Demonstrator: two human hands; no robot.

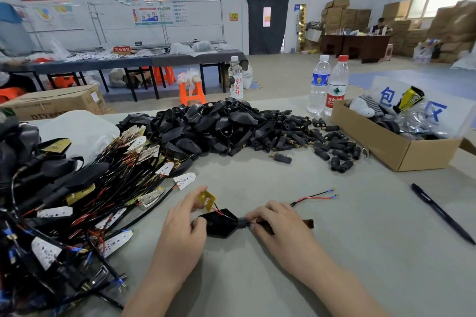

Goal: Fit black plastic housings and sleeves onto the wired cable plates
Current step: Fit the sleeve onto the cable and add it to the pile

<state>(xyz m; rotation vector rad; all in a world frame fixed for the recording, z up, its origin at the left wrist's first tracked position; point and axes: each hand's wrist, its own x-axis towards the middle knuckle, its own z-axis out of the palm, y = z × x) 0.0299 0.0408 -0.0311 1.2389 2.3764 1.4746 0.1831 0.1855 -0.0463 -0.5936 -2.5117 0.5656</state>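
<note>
My left hand (184, 221) grips a black plastic housing (221, 222) on the grey table, and its fingertips pinch a yellow wired plate (206, 200) just above the housing. Red and black wires run from the plate through the housing's neck (241, 222). My right hand (277, 221) pinches the black cable and a black sleeve right of the neck. The cable's red and black ends with blue tips (327, 194) lie beyond my right hand. A pile of black housings (206, 126) and one of black sleeves (322, 139) sit further back.
A tangle of wired plates and finished pieces (77, 201) fills the left. A cardboard box (394, 147) stands at the right, with two water bottles (328, 85) behind it. A black pen (441, 212) lies at the right. A third bottle (236, 80) stands behind the piles.
</note>
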